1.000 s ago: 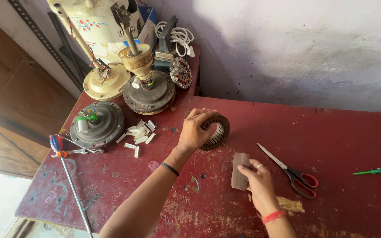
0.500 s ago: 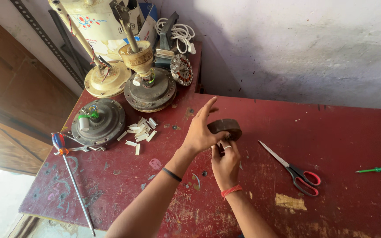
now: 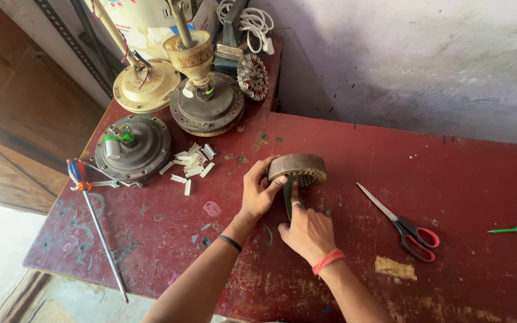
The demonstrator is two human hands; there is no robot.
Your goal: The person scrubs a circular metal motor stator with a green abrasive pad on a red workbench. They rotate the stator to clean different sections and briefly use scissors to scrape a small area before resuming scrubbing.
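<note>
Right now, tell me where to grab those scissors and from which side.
Take the scissors by the red handle loops, coming from the near right. The blades point up-left toward the hands, the loops lie flat at the lower right, and nothing sits around them.

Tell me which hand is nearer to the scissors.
Right. The right hand lies just left of the scissors, apart from them; the left hand is farther left, holding the round metal ring.

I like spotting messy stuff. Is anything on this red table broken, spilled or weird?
Yes. Small white strips lie scattered loose beside a dark round motor. The red table has chipped, worn paint, with a bare yellowish patch near the scissors. Three fan motors sit taken apart at the back.
</note>
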